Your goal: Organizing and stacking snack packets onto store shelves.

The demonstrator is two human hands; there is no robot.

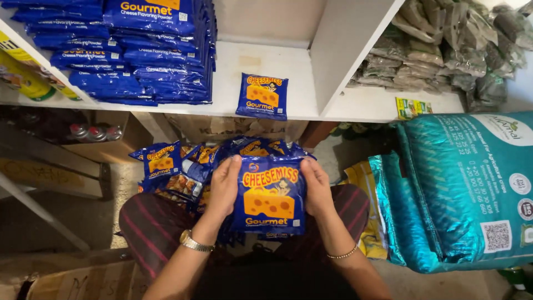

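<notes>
Both hands grip a stack of blue plastic cheese-powder packets (270, 194) over the lap: the left hand (224, 188) wraps its left edge, fingers (234, 166) pressed together along the top corner; the right hand (317, 186) clamps the right edge likewise. More loose blue packets (166, 161) lie just left of the left fingers. Beyond the fingers, one blue packet (262, 96) lies alone on the white shelf (311, 105), with stacked dark blue pouches (133, 55) farther left. Right of the right fingers stands a large teal sack (466, 189).
</notes>
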